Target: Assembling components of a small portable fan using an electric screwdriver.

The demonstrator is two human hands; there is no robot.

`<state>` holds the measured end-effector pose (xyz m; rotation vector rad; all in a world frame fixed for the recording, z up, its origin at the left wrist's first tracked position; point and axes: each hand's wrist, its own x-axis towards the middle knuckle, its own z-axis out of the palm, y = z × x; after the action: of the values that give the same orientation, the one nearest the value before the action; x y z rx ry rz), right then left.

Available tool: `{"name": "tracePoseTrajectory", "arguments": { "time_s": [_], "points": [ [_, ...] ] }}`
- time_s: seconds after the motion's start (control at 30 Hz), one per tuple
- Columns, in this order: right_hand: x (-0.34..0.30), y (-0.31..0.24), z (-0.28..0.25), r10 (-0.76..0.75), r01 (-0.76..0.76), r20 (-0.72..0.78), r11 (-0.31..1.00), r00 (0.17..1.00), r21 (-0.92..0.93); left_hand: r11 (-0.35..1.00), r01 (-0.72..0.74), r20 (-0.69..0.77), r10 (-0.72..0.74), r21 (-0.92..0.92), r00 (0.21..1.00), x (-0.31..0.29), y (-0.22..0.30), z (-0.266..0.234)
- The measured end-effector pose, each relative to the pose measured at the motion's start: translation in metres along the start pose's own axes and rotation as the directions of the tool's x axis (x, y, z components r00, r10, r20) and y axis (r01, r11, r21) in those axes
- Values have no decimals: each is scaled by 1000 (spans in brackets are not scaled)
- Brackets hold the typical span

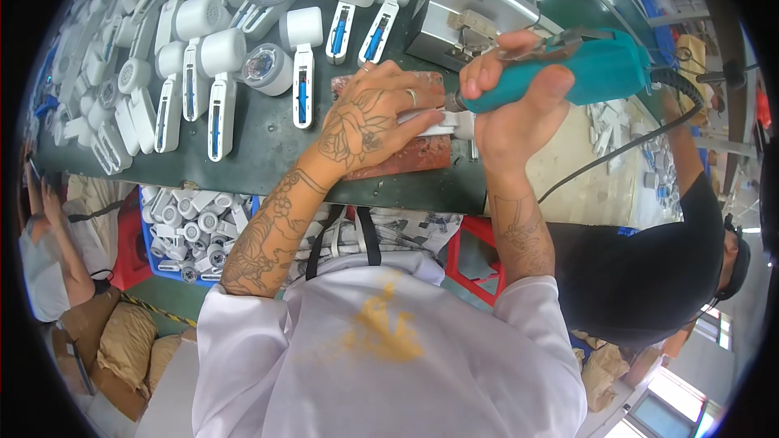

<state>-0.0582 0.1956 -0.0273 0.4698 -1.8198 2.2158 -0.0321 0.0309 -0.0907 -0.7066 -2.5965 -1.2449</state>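
Note:
My right hand (519, 113) is wrapped round a teal electric screwdriver (568, 73) held nearly level, its cable running from the rear. The tool's tip points left, close to my left hand (377, 113). With bent fingers, that hand holds a white handheld device (462, 125) down on a worn reddish-brown pad (406, 158). Most of this device is hidden under the fingers, and whether the tip touches it I cannot tell. Left of the pad stands a similar white device (303, 73) with a round head and an open handle showing a blue cell.
Many more white devices (191, 65) cover the bench's left side. A silver box-shaped machine (471, 12) stands behind my hands. Below the bench edge sits a blue crate (154, 255) of white parts. A co-worker in black (649, 276) is at the right; another person (53, 251) is at far left.

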Motion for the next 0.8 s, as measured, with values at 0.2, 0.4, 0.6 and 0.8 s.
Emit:
{"name": "tracePoseTrajectory", "arguments": {
  "time_s": [0.2, 0.4, 0.6, 0.8],
  "points": [
    [5, 3, -11, -124, 122, 14, 990, 992, 69, 999, 44, 24, -45, 30, 999, -1, 1, 1],
    [5, 3, -13, -43, 43, -3, 994, 999, -100, 996, 90, 63, -91, 22, 994, -1, -1, 4],
    [2, 15, -12, -37, 37, -11, 998, 999, 51, 999, -13, -43, 16, 47, 999, -1, -1, 8],
    [-1, 22, -13, -24, 26, -18, 993, 1000, 116, 997, 57, 78, -61, 52, 995, 2, 10, -2]
  ]
}}
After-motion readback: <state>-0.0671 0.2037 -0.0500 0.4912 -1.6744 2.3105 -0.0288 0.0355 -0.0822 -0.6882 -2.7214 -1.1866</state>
